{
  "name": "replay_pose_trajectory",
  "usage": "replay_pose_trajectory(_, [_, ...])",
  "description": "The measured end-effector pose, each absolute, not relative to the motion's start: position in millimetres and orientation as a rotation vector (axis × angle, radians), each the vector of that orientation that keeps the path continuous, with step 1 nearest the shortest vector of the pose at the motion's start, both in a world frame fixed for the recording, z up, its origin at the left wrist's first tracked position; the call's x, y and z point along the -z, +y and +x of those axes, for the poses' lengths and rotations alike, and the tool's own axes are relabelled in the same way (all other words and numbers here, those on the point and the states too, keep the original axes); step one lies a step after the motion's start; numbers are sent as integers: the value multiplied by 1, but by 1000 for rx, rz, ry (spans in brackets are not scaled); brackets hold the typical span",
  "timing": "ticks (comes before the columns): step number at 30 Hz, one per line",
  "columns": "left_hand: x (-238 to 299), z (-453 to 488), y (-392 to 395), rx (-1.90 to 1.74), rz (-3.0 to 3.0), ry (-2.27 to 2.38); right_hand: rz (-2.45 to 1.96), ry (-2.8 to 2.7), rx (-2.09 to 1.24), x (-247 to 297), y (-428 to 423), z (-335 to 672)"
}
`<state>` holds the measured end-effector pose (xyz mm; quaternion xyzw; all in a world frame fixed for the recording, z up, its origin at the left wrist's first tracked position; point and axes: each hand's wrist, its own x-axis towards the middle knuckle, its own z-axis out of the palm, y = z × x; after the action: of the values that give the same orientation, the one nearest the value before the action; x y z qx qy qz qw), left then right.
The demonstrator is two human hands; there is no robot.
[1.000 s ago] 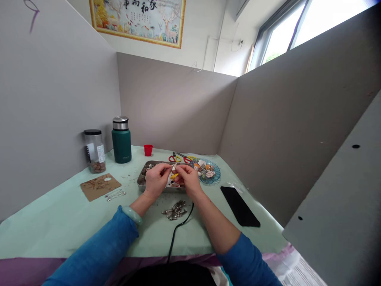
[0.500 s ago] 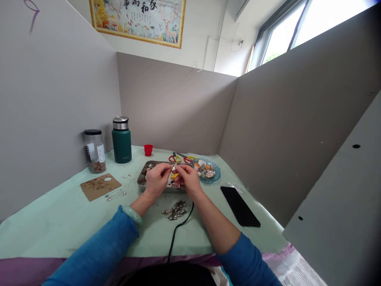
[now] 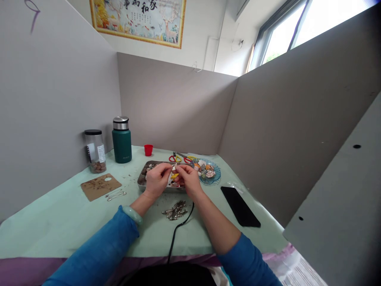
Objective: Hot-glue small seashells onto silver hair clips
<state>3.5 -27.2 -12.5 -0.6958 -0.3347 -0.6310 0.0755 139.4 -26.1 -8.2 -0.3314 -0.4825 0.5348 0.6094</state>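
Note:
My left hand [image 3: 156,181] and my right hand [image 3: 189,180] meet over a metal tray [image 3: 141,185] of small mixed pieces. Thumb and fingers of both are pinched around a small whitish piece [image 3: 174,168], too small to name. A yellow bit [image 3: 174,176] shows just below, by the right fingers; whether it is held I cannot tell. Nearer to me, between my forearms, lies a pile of small metal pins [image 3: 175,211]. Right of the tray, a blue glass plate [image 3: 218,174] bears several white, orange and grey decorative pieces.
Behind the tray lie scissors with red and yellow handles [image 3: 188,159] and a red cup [image 3: 148,150]. A green flask [image 3: 122,143], a jar [image 3: 95,153], cardboard [image 3: 99,188] and large safety pins [image 3: 116,195] stand or lie left. A black phone [image 3: 240,207] lies right; a black cable [image 3: 175,230] runs frontward.

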Motion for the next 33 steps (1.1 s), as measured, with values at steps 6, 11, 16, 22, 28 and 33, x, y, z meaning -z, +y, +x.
replay_pose_trajectory(6, [13, 3, -27, 1894, -2089, -991, -760, -1125, -1231, 9, -26, 140])
replay_pose_trajectory(11, [12, 5, -28, 1897, -2072, -1013, -746, -1117, -1243, 8, -27, 140])
replay_pose_trajectory(16, [13, 5, -27, 1918, -2067, -1046, -725, -1121, -1264, 7, -27, 140])
replay_pose_trajectory(22, [12, 4, -28, 1916, -2063, -1049, -717, -1135, -1277, 7, -28, 140])
replay_pose_trajectory(28, [13, 4, -27, 1890, -2070, -1038, -715, -1124, -1274, 6, -29, 140])
replay_pose_trajectory(33, [13, 4, -27, 1869, -2071, -1012, -699, -1121, -1260, 6, -28, 139])
